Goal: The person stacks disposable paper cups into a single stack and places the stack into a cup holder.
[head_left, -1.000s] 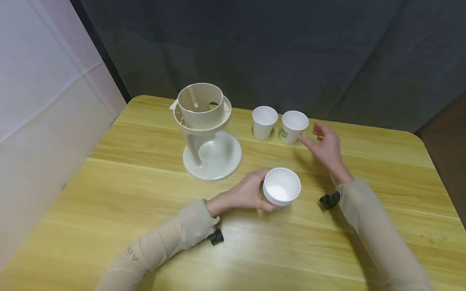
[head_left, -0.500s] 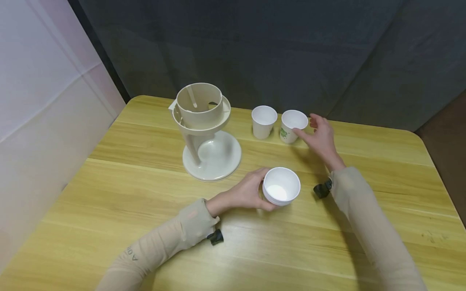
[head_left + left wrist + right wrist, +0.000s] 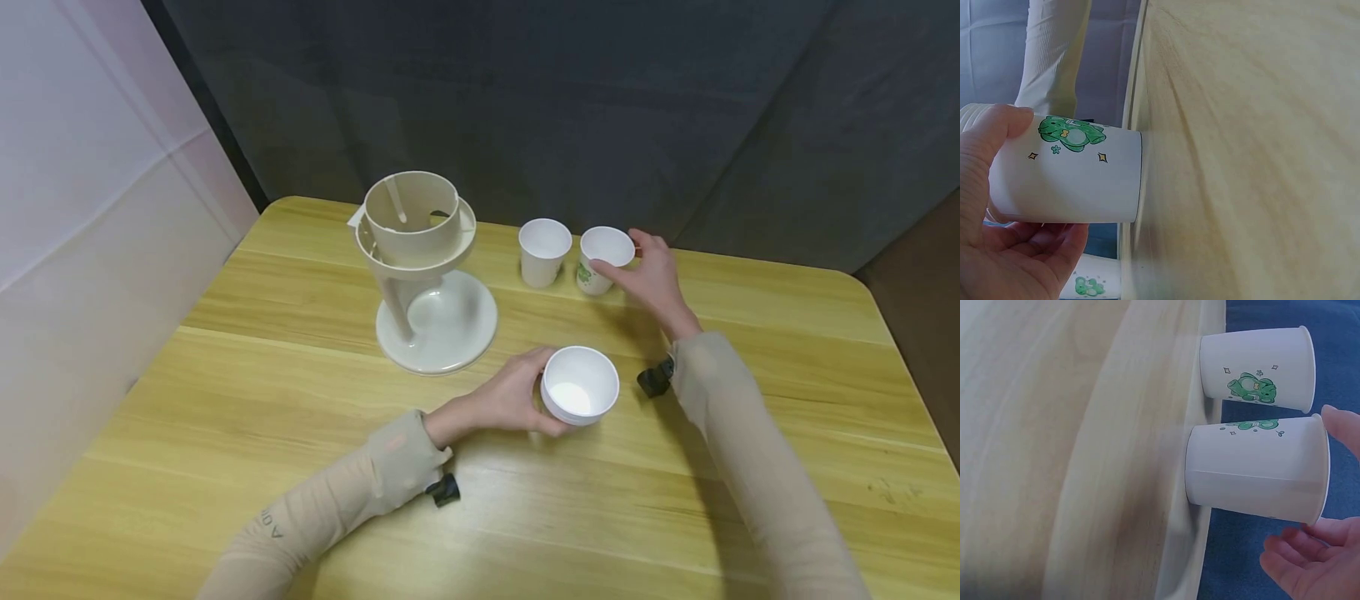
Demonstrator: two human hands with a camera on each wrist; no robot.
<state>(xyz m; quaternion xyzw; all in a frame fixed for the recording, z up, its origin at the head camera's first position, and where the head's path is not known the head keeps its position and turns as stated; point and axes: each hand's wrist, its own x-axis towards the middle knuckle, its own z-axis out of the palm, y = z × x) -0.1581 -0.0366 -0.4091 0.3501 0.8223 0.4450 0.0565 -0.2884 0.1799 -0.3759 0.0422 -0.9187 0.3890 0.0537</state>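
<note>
My left hand point(image 3: 510, 396) grips a stack of white paper cups point(image 3: 580, 385) near the middle of the table. The left wrist view shows the stack point(image 3: 1079, 169) upright, its base at the tabletop, with a green cartoon animal printed on it and several nested rims. At the back, my right hand point(image 3: 654, 275) is around the right-hand paper cup point(image 3: 596, 273), thumb in front and fingers at its far right side. In the right wrist view, thumb and fingers lie on either side of that cup's rim point(image 3: 1324, 469); whether they touch it cannot be told.
Another white paper cup point(image 3: 542, 265) stands just left of the right hand's cup. Further left is a cream plastic stand point(image 3: 437, 333) with a round base and a raised ring holding an open cylinder point(image 3: 412, 242). A dark curtain point(image 3: 525, 108) hangs behind the wooden table point(image 3: 225, 400).
My right hand has moved left and slightly away from me, bringing its thumb across the front of the right-hand cup. The left hand and its cup stack have stayed in place.
</note>
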